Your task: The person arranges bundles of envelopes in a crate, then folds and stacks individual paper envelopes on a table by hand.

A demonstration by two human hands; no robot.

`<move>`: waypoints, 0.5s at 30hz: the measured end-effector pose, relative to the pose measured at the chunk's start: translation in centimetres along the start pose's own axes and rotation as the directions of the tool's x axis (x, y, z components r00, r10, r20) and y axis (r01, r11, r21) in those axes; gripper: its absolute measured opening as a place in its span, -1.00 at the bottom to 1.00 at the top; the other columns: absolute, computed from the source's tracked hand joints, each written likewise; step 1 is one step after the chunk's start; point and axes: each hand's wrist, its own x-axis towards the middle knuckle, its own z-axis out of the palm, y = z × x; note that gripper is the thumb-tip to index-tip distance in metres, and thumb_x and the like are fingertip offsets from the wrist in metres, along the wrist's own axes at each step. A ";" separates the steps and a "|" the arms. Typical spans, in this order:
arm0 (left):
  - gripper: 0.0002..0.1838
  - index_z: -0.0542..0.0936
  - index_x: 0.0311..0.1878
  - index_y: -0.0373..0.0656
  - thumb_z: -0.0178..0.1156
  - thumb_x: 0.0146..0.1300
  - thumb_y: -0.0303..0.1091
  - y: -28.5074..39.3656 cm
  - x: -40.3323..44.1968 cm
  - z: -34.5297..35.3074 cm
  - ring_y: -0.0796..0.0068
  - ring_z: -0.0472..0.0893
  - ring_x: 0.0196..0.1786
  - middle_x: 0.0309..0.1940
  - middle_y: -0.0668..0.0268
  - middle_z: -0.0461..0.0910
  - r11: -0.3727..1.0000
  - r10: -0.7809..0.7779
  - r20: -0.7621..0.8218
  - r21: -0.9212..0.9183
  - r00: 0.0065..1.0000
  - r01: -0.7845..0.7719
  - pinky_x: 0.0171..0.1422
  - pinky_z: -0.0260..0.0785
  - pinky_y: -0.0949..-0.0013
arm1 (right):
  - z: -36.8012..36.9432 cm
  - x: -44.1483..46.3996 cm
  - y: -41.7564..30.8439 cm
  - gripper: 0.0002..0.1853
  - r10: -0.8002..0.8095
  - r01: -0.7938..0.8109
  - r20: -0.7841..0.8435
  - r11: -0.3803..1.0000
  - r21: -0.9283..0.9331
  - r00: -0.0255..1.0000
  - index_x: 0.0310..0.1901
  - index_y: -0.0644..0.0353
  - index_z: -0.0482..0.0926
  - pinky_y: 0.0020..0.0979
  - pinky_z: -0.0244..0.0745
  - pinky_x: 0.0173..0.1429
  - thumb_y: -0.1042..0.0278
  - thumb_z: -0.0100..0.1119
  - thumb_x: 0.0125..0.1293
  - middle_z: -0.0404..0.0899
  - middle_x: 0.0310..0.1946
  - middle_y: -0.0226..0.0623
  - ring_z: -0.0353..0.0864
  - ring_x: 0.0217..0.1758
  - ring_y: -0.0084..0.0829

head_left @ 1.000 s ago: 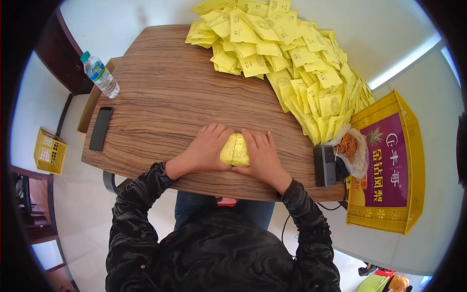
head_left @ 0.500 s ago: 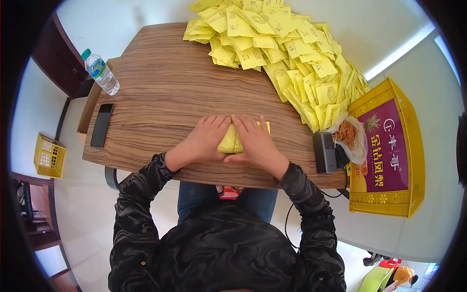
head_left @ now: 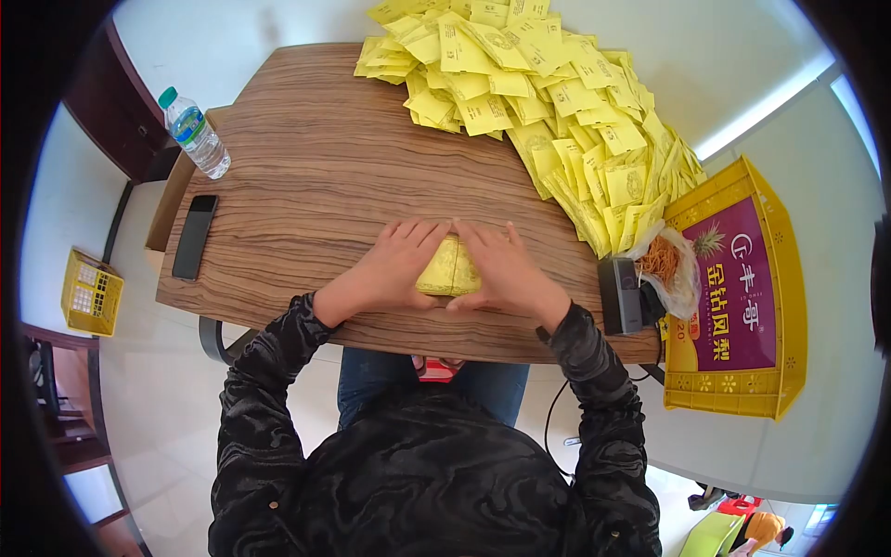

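Observation:
A small bundle of yellow paper packets (head_left: 448, 269) lies on the table near its front edge, with a thin dark line, apparently a rubber band, running across its middle. My left hand (head_left: 394, 267) is wrapped round the left side of the bundle, fingers over the far edge and thumb at the near edge. On the other side, my right hand (head_left: 503, 271) grips the right end in the same way. The fingertips of both hands almost meet behind the bundle. The undersides of the fingers are hidden.
A large heap of yellow packets (head_left: 566, 102) covers the table's back right. At right stand a plastic bag of rubber bands (head_left: 661, 262), a black box-shaped device (head_left: 620, 295) and a yellow crate (head_left: 789, 278). A phone (head_left: 195, 238) and a water bottle (head_left: 197, 135) are at left.
My right hand has shifted slightly right, and more of the bundle shows between my hands. The yellow edge that stuck out beyond my right fingers no longer shows.

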 end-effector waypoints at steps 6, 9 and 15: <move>0.12 0.27 0.52 -0.25 0.53 -0.08 0.06 -0.5 -0.5 -2.5 0.05 0.43 0.33 0.34 0.07 0.43 0.991 -0.093 -0.028 -0.096 0.995 0.090 0.46 0.22 0.05 | -2.2 2.2 2.0 -0.01 0.036 -0.039 0.052 0.998 0.054 0.998 0.34 0.29 0.44 0.07 0.37 0.40 -0.19 0.59 -0.05 0.61 0.18 -0.03 0.61 0.19 -0.03; 0.08 0.29 0.51 -0.22 0.53 -0.03 0.08 -2.0 -0.8 -1.2 0.01 0.43 0.32 0.32 0.04 0.42 0.971 -0.168 0.102 -0.156 0.981 0.182 0.43 0.26 0.05 | -2.6 4.4 1.9 -0.11 0.018 -0.043 0.296 0.996 0.078 0.955 0.17 0.32 0.55 -0.06 0.50 0.18 -0.17 0.62 -0.09 0.68 0.00 0.00 0.66 0.01 0.00; -0.01 0.35 0.46 -0.21 0.57 -0.03 -0.08 -1.2 -0.2 -2.6 -0.08 0.45 0.24 0.26 -0.02 0.41 0.953 -0.142 0.189 -0.238 0.972 0.185 0.37 0.32 0.08 | -2.5 4.9 0.6 -0.23 -0.054 0.005 0.421 0.993 0.117 0.905 -0.08 0.30 0.60 -0.09 0.57 -0.06 -0.15 0.67 -0.19 0.70 -0.20 0.00 0.65 -0.20 0.06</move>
